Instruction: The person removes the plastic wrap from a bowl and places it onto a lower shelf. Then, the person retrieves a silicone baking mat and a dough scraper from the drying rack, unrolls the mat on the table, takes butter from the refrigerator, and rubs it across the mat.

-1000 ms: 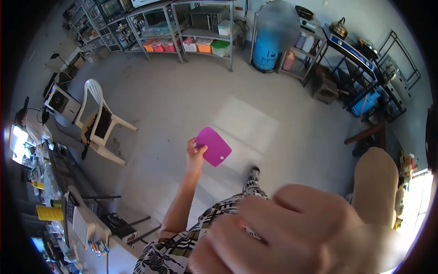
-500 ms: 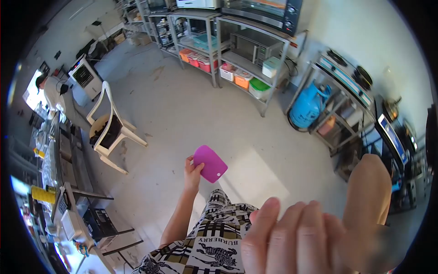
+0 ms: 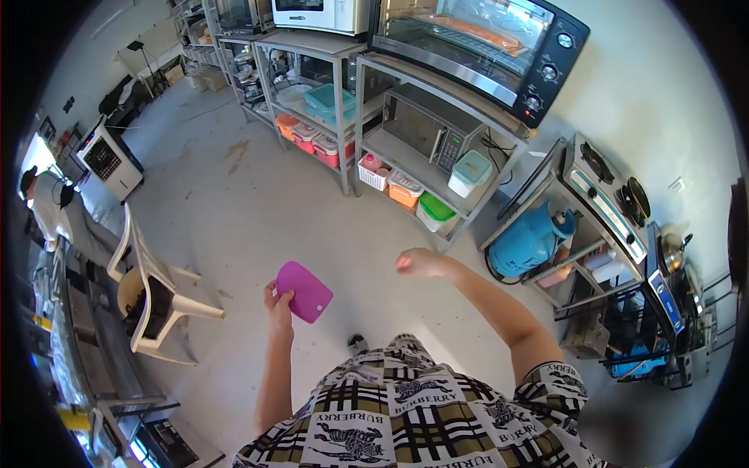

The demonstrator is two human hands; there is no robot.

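My left hand (image 3: 279,306) grips a flat purple sheet-like piece (image 3: 305,292) by its left edge, thumb on top; a small pale hole or dot shows near its lower right corner. To the right, my right hand (image 3: 420,264) hangs over the floor with its fingers curled in, and whether anything is inside them is hidden. The two hands are well apart. Beyond them stand metal shelves (image 3: 343,148) with a black toaster oven (image 3: 476,47) on top, a long orange-brown item on its rack.
A white plastic chair (image 3: 160,300) stands at left, near a person (image 3: 66,214) at a long bench. Farther back is an air cooler (image 3: 111,161). At right are a blue gas cylinder (image 3: 527,240) and a stove (image 3: 605,191) on a metal stand.
My right hand has dropped from close to the camera to out over the floor. The shelves and oven appear nearer. The purple piece stays in my left hand, now farther left in view.
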